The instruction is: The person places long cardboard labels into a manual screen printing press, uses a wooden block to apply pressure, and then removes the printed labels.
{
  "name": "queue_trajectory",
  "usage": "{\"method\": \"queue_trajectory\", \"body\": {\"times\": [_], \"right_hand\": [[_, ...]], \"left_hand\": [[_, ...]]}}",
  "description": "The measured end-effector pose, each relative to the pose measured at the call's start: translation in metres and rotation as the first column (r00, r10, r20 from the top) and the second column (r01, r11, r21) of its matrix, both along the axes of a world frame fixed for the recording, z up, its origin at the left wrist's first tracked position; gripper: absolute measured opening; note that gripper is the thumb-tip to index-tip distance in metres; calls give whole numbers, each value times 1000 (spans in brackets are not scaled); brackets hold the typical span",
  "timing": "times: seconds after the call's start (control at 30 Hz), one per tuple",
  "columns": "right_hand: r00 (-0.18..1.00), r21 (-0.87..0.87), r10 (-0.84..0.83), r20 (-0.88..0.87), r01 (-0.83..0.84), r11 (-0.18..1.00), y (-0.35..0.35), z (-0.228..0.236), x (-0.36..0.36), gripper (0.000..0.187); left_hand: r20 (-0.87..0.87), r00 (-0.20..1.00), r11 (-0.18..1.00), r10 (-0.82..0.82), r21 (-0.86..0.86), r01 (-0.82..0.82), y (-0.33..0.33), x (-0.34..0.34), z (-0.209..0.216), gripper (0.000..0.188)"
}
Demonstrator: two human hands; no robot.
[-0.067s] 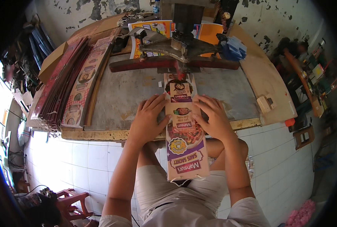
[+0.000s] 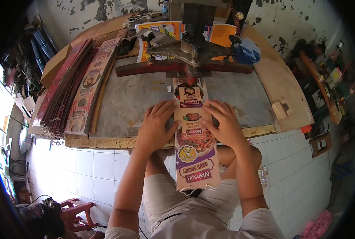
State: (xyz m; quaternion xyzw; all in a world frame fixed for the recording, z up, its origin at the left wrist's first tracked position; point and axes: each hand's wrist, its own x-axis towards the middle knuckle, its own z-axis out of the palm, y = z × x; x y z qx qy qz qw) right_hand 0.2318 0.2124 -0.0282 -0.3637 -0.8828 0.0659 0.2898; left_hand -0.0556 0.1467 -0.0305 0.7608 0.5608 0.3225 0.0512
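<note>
A long printed cardboard hanger strip point(image 2: 194, 149), beige and purple with food pictures, lies upside down to me. Its far part rests on the grey metal bed point(image 2: 141, 85), and its near end, with a thin white cord, juts past the bench edge above my lap. My left hand point(image 2: 155, 126) holds the left edge with thumb and fingertips. On the opposite edge my right hand point(image 2: 225, 122) does the same. The strip's far end reaches under a red-edged press bar point(image 2: 153, 68), which hangs from a dark metal press arm point(image 2: 191, 49).
Many similar strips stand in a dense stack point(image 2: 64, 85) on the left, beside one lying face up point(image 2: 89, 81). A small wooden block point(image 2: 280, 109) sits on the right board. Colourful printed sheets point(image 2: 221, 36) are behind the press. A red stool point(image 2: 75, 215) is on the floor.
</note>
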Motion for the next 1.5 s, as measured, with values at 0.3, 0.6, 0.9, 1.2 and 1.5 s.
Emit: {"method": "queue_trajectory", "body": {"times": [0.3, 0.6, 0.9, 1.2, 1.5], "right_hand": [[992, -90, -78, -97, 70, 994, 8, -9, -5, 48], [995, -42, -89, -43, 88, 995, 10, -14, 1, 46], [993, -39, -113, 13, 114, 993, 13, -15, -3, 48], [993, -23, -116, 37, 117, 993, 14, -18, -2, 49], [990, -2, -130, 51, 131, 991, 13, -19, -3, 50]], "left_hand": [[-23, 1000, 999, 3, 33, -2, -1, 3, 6, 57], [-88, 996, 1000, 13, 14, -12, 0, 4, 3, 61], [-106, 994, 999, 35, 12, -34, -1, 5, -2, 63], [-121, 992, 999, 46, 1, -46, -2, 6, -1, 62], [-106, 993, 998, 54, -19, -56, -1, 7, -1, 62]]}}
